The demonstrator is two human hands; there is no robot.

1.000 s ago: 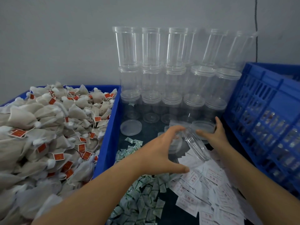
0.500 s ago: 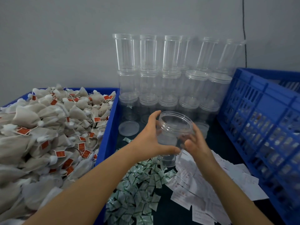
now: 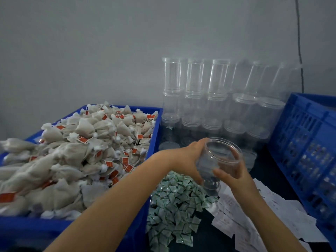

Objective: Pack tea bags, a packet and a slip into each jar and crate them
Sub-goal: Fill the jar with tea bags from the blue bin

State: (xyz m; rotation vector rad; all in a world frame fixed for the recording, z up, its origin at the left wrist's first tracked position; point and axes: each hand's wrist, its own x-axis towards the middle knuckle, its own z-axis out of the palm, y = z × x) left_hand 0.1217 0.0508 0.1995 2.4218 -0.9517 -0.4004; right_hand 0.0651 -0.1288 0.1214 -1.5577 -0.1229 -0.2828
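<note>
packing workshop | heaped tea bags | stacked jars | crate

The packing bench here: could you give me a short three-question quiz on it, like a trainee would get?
1. True or false: the clear jar has its lid on.
2. Which hands hold the jar? A left hand only; B right hand only; C both.
3. What fills the blue bin on the left?

Key: 1 false, its mouth is open. 2 C. 3 tea bags.
</note>
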